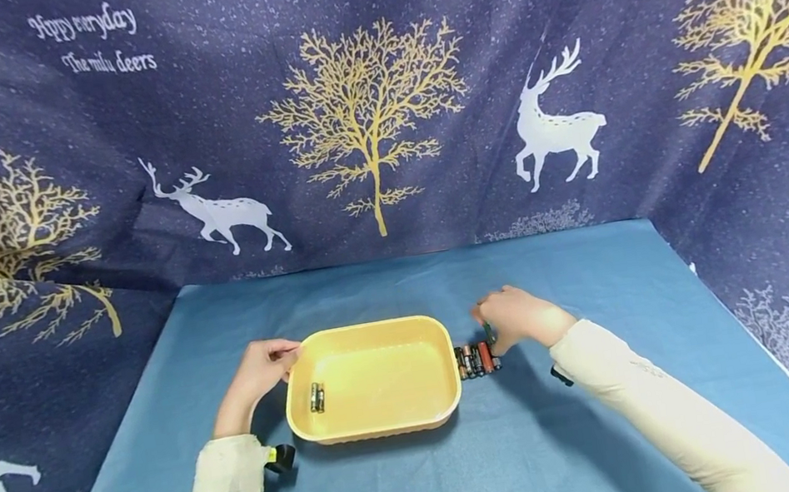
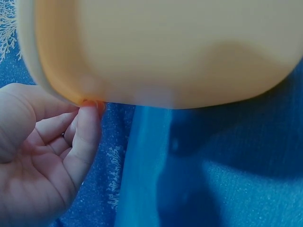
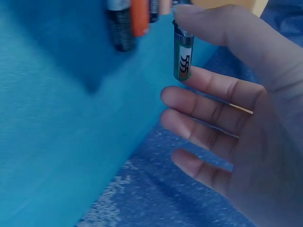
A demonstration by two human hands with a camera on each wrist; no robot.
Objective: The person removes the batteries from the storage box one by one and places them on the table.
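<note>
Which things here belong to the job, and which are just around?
Likely job things: green battery pinched by right hand; yellow container held by left hand; two batteries inside the container; battery row beside it.

Just around: blue cloth; printed backdrop.

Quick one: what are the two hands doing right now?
Left hand: pinching the edge of the yellow tub.
Right hand: holding a green battery between thumb and a finger.

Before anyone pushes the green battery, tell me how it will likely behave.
The green battery would probably roll if laid on its side and pushed, being cylindrical. It looks hard and smooth, so should feel stiff. Pinched only at its ends by the right hand, it might swivel.
</note>
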